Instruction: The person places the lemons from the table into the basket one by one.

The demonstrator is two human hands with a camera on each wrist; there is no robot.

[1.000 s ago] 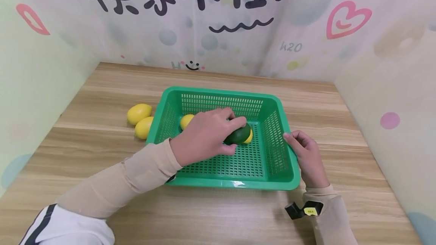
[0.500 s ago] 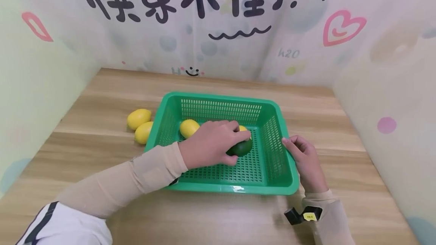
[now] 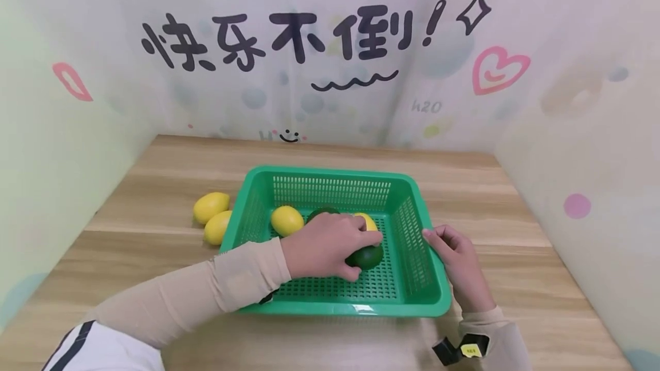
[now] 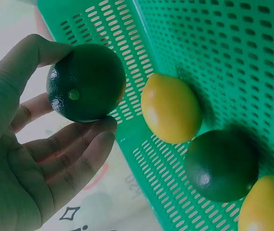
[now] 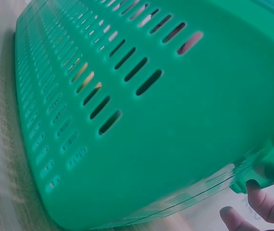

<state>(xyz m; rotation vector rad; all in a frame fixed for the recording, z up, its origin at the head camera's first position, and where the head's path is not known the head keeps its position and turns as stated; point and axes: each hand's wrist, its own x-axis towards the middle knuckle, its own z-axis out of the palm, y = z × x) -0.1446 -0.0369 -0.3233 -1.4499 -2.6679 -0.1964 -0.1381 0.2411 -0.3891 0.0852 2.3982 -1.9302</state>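
My left hand (image 3: 325, 248) reaches into a green plastic basket (image 3: 335, 308) and grips a round dark green fruit (image 4: 89, 82) with a pale stem spot. Whether this fruit touches the basket floor I cannot tell. Behind the hand lie a yellow lemon (image 3: 287, 221), a second dark green fruit (image 3: 323, 212), partly hidden, and another lemon (image 3: 365, 222). The left wrist view has them in a row, green fruit (image 4: 222, 165) between the lemons. At the basket's right side my right hand (image 3: 461, 265) pinches the rim, thumb on top and fingers curled outside.
Two more lemons, one farther back (image 3: 211, 207) and one nearer (image 3: 217, 228), lie on the wooden table (image 3: 170, 165) just left of the basket. A printed wall sheet (image 3: 289, 90) stands behind the table, with pale walls at both sides.
The left hand has brought the held green fruit toward the near side of the basket, uncovering the lemons and the other green fruit. The right hand stays at the rim; the head view has tilted up.
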